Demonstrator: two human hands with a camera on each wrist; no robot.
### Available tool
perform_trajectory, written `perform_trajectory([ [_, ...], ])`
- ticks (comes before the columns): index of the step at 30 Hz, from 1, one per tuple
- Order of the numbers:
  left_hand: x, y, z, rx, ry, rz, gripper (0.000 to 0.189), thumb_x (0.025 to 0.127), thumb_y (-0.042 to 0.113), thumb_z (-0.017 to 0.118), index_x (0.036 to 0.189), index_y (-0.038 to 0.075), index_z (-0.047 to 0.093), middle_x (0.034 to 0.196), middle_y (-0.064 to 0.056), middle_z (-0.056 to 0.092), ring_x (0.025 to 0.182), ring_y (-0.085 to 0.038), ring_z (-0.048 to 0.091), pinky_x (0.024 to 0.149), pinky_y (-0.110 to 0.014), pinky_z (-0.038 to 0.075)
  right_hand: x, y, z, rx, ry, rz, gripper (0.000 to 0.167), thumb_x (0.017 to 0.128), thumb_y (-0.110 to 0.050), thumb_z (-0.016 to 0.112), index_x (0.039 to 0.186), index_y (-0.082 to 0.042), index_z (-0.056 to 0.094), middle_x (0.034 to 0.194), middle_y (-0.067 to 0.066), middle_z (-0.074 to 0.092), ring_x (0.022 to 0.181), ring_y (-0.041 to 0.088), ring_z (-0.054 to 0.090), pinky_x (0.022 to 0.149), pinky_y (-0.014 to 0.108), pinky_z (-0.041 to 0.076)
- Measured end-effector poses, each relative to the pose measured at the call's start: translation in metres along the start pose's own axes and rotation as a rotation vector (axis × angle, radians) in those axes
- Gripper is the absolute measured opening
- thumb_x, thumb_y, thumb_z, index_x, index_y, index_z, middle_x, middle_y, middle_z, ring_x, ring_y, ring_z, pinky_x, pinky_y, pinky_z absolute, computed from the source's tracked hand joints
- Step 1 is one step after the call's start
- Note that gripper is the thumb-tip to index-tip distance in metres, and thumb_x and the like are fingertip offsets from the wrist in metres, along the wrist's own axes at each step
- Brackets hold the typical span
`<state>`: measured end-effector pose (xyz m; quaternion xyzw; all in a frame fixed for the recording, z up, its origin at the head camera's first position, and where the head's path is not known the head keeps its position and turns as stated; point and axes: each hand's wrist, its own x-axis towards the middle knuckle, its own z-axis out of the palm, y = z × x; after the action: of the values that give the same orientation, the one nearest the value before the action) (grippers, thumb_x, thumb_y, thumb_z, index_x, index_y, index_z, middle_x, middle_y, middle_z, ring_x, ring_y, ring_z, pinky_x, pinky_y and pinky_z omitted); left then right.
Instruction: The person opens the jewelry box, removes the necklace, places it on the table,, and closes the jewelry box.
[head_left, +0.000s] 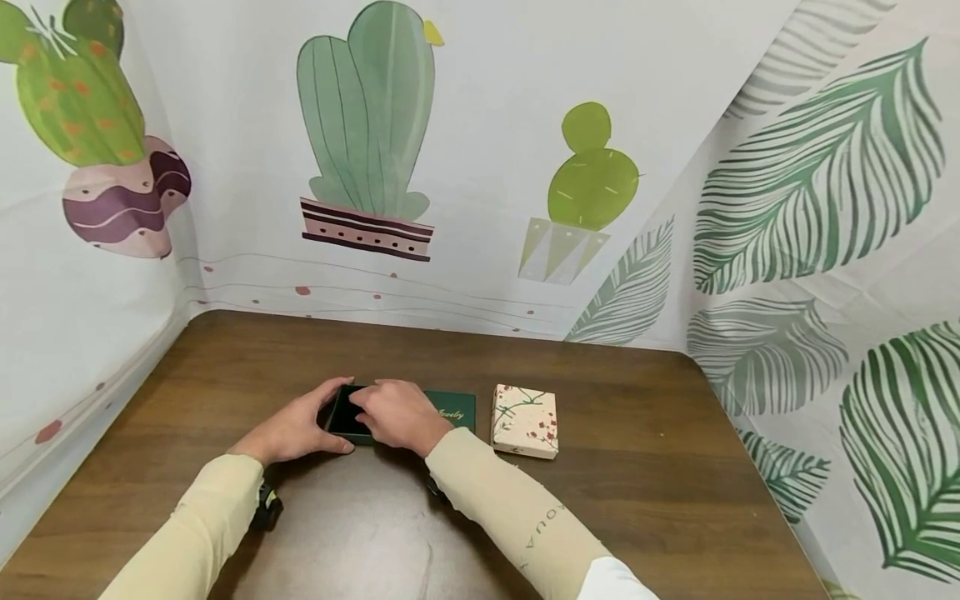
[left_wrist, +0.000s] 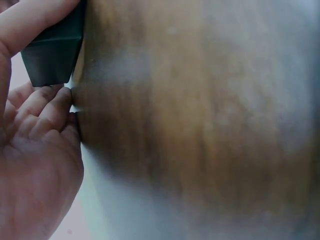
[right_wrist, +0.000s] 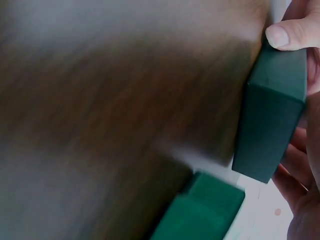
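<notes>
My left hand [head_left: 296,425] grips the left end of a dark green jewelry box [head_left: 362,439], thumb at the front corner and fingers at the back. The box's inside looks dark. My right hand [head_left: 401,414] reaches over the box with bent fingers at its opening; whether they pinch anything is hidden. Partly under the right wrist lies a green lid [head_left: 457,408] with gold "Jewelry" lettering. The left wrist view shows one end of the green box [left_wrist: 52,57] between thumb and fingers. In the right wrist view, the box [right_wrist: 270,130] stands beyond the brighter green lid [right_wrist: 205,210].
A cream box with red blossoms and green branches [head_left: 525,421] sits just right of the lid. Everything rests on a brown wooden table [head_left: 637,467]. White cloth with cactus and leaf prints [head_left: 480,192] hangs behind and along the sides.
</notes>
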<state>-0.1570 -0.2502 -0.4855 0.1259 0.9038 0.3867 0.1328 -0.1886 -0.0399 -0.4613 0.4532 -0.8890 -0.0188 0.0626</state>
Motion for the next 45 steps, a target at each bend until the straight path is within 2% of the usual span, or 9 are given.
perform_trajectory([
  [4,-0.001,0.002,-0.001,0.010,0.011,0.014,0.111,0.077,0.042,0.091,0.162,0.008,0.029,0.158,-0.028,0.046,0.136,-0.040,0.054,0.108,-0.057,0.045,0.008,-0.005,0.002,-0.049,0.031,0.035,0.013,0.103,-0.031,0.066,0.110,-0.024,0.076,0.093,-0.011,0.077,0.085,0.005,0.072,0.079,0.021,0.059],
  [8,-0.001,0.002,0.001,0.018,0.019,0.036,0.109,0.077,0.041,0.091,0.161,0.007,0.031,0.157,-0.027,0.048,0.132,-0.037,0.056,0.107,-0.055,0.046,0.012,-0.007,0.004,-0.096,0.041,0.041,0.012,0.103,-0.025,0.066,0.107,-0.024,0.077,0.087,-0.011,0.075,0.082,0.005,0.072,0.078,0.021,0.060],
  [12,-0.001,0.002,0.001,0.019,0.022,0.043,0.108,0.077,0.040,0.091,0.161,0.006,0.031,0.157,-0.027,0.048,0.133,-0.037,0.056,0.106,-0.054,0.046,0.014,-0.008,0.005,-0.092,0.033,0.036,0.016,0.101,-0.019,0.067,0.112,-0.022,0.077,0.093,-0.009,0.077,0.087,0.007,0.074,0.083,0.022,0.060],
  [16,0.000,0.001,0.002,0.019,0.026,0.036,0.108,0.077,0.040,0.091,0.161,0.007,0.031,0.157,-0.026,0.048,0.134,-0.037,0.055,0.108,-0.055,0.045,0.013,-0.005,0.006,-0.034,0.044,0.030,0.021,0.098,-0.013,0.069,0.117,-0.019,0.076,0.101,-0.008,0.078,0.092,0.007,0.074,0.087,0.020,0.059],
  [24,0.000,0.001,0.002,0.007,0.026,0.028,0.106,0.077,0.040,0.092,0.159,0.008,0.033,0.158,-0.027,0.047,0.142,-0.041,0.050,0.113,-0.060,0.041,0.008,0.007,0.011,0.235,0.186,0.029,0.021,0.098,-0.004,0.064,0.110,-0.015,0.078,0.105,-0.004,0.080,0.093,0.007,0.075,0.087,0.016,0.057],
  [27,0.000,0.001,0.002,0.010,0.026,0.035,0.102,0.076,0.039,0.092,0.156,0.010,0.036,0.154,-0.024,0.052,0.136,-0.038,0.055,0.110,-0.058,0.043,0.007,0.010,0.010,0.286,0.214,0.036,0.020,0.099,-0.005,0.065,0.111,-0.013,0.079,0.107,-0.003,0.081,0.096,0.008,0.076,0.089,0.016,0.057],
  [31,0.001,0.001,0.002,0.009,0.029,0.033,0.096,0.076,0.037,0.092,0.152,0.013,0.039,0.148,-0.018,0.059,0.119,-0.027,0.061,0.103,-0.050,0.046,0.006,0.014,0.008,0.340,0.214,0.068,0.019,0.100,-0.006,0.066,0.112,-0.012,0.079,0.103,-0.003,0.081,0.093,0.007,0.075,0.088,0.015,0.057],
  [35,0.001,0.002,0.002,0.000,0.029,0.029,0.095,0.075,0.036,0.093,0.151,0.013,0.040,0.144,-0.016,0.062,0.110,-0.023,0.062,0.098,-0.045,0.047,0.006,0.017,0.005,0.381,0.211,0.097,0.020,0.100,-0.005,0.065,0.112,-0.012,0.079,0.098,-0.002,0.080,0.086,0.006,0.073,0.086,0.016,0.057],
  [45,0.002,0.004,0.001,-0.023,0.032,0.023,0.095,0.075,0.033,0.093,0.151,0.012,0.040,0.143,-0.017,0.063,0.108,-0.023,0.062,0.097,-0.045,0.047,0.007,0.024,-0.003,0.427,0.184,0.133,0.018,0.100,-0.007,0.066,0.110,-0.014,0.079,0.104,-0.003,0.081,0.092,0.007,0.075,0.085,0.016,0.057],
])
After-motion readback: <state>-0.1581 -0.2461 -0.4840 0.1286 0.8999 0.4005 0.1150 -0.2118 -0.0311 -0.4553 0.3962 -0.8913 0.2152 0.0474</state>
